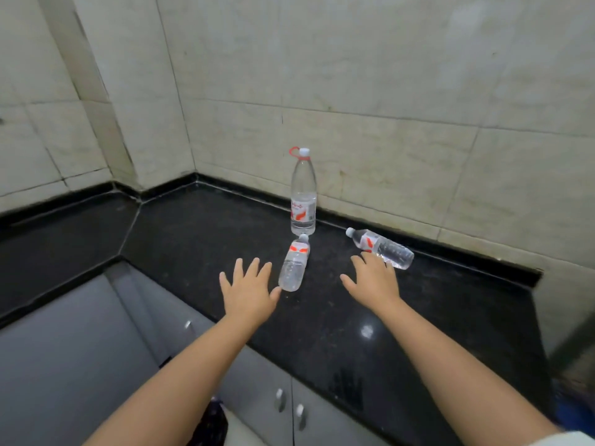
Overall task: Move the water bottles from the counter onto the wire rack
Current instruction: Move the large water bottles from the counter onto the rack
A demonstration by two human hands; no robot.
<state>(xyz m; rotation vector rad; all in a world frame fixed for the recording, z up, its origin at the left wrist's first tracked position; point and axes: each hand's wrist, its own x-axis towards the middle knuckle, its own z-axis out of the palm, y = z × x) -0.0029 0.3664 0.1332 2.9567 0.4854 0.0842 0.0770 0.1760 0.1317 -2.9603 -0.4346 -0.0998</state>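
**Two hands close on fallen bottles; loose, round targets invite a roll**

Head view: A person reaches both bare arms over a black stone worktop (370, 317) set against a tiled wall. The left hand (248, 289), fingers spread and straight, holds nothing; its thumb lies just beside, perhaps touching, the base of a small bottle (293, 263) lying on its side at about 1 o'clock from that hand, cap pointing away toward the wall. The right hand (373, 280), also spread and empty, has its fingertips at the near flank of a second small bottle (381, 247), which lies on its side at 1 o'clock from it, cap toward 10 o'clock. Whether those fingertips touch the plastic cannot be told. A tall bottle (303, 196) with a red neck ring stands upright by the wall, at 12 o'clock from the first small bottle, whose cap lies at its foot. No wire rack is in view.

Judged risks: both small bottles lie on curved sides on a glossy surface, so a glancing push from flat fingers could send either rolling, the right one toward the wall, the left one toward the worktop's front edge above the grey cabinets (257, 381). A shove along the left bottle could drive its cap into the tall bottle and topple it. Thin, clear plastic may also flex and slip in a shallow grip.
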